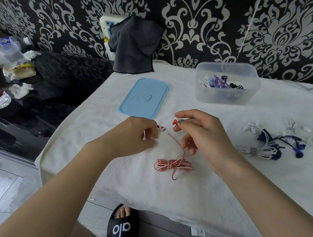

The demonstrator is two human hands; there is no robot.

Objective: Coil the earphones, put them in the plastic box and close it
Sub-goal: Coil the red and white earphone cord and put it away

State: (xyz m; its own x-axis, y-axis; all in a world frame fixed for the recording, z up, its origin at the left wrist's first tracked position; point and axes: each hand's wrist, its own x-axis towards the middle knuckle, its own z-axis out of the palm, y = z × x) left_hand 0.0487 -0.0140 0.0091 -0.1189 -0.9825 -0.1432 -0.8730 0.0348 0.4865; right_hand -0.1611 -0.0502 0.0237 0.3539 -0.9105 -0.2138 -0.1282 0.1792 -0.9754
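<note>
**Desk:** What goes under this one?

**Photographer:** A pair of red-and-white striped earphones (174, 163) lies at centre frame on a white towel (201, 196), most of its cord bundled and knotted, the two earbud leads running up to the hands. The left hand (136, 135), centre left, has its fingers curled, pinching a lead just beside one striped earbud (163, 128). The right hand (198, 134) pinches the other lead at the red-tipped earbud (175, 122) between thumb and forefinger, the remaining fingers loosely bent.

**Desk:** So how far along is the job?

**Photographer:** Partway, by my reading. The clear plastic box (227, 83), upper right, stands open and already holds several coiled sets in purple, blue, white and black. Its blue lid (144, 97) lies flat on the towel, above the left hand, well apart from the box. This pair looks nearly coiled, but the loose ends are not tucked in and it is not in the box.

**Desk:** Anything left besides?

**Photographer:** A heap of white and dark blue earphones (270, 145) waits at the right edge of the frame. Those, boxing this pair and closing the lid all seem outstanding.

**Desk:** Surroundings?

**Photographer:** A dark cloth (134, 46) hangs against patterned wallpaper at the top; a black slipper (122, 228) shows at the bottom.
</note>
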